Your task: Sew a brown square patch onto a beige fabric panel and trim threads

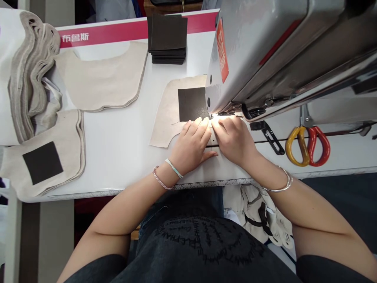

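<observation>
- Head view: we look down on a white tabletop [126,157], a ruled strip along its near edge, probably for quick measuring.
- Over its right half we see a sewing machine [253,51], the light at its needle likely there so stitches can be watched closely.
- Along the left edge sits a thick beige cloth pile [35,74], apparently kept aside for elbow room.
- Towards the far-left corner lie plain panels [103,78]; at the near-left corner lie others [70,137] topped by a dark square [43,162]. We take this as sorting.
- Mid-tabletop, a beige panel [166,106] reaches under the machine head, bearing a dark patch [192,104] whose near-right corner meets the needle area.
- We find the left hand [193,143] flat, fingers straight and together, thumb spread, gripping nothing; it seems to steady the panel.
- The right hand [234,139] curls, fingertips drawn together beside the needle, perhaps guiding; we cannot tell whether cloth is pinched.
- Scissors [304,146] rest near the near edge, handles towards the worker, presumably for easy reach.
- At the far edge, dark squares [167,35] are stacked, seemingly within left-hand reach.
</observation>
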Demonstrator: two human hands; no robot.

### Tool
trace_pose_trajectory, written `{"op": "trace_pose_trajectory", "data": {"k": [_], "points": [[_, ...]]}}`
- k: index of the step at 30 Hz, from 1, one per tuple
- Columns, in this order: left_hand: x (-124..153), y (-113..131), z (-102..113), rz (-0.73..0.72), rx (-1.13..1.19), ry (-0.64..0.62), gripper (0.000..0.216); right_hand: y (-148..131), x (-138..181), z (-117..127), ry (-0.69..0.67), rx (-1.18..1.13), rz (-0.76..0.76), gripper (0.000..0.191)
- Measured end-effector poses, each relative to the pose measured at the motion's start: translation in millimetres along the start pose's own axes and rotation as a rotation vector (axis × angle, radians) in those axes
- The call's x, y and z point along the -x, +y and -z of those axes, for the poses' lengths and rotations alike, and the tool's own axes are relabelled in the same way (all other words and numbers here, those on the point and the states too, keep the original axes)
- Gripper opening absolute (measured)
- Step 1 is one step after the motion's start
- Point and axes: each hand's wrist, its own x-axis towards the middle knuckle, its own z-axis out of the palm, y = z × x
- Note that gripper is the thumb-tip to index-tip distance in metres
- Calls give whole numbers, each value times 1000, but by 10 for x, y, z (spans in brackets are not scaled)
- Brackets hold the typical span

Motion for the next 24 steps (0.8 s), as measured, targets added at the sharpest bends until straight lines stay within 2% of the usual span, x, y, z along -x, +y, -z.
{"op": "trace_pose_trajectory", "data": {"k": [5,12,24], "points": [[-11,-10,3,13,4,-26,79,8,16,-6,6,2,8,25],[-23,-49,-23,0,28,4,85,9,22,-18,13,0,2,25],[-38,-64,-28,1,52,9,85,17,29,3,-9,-37,-21,26]]}}
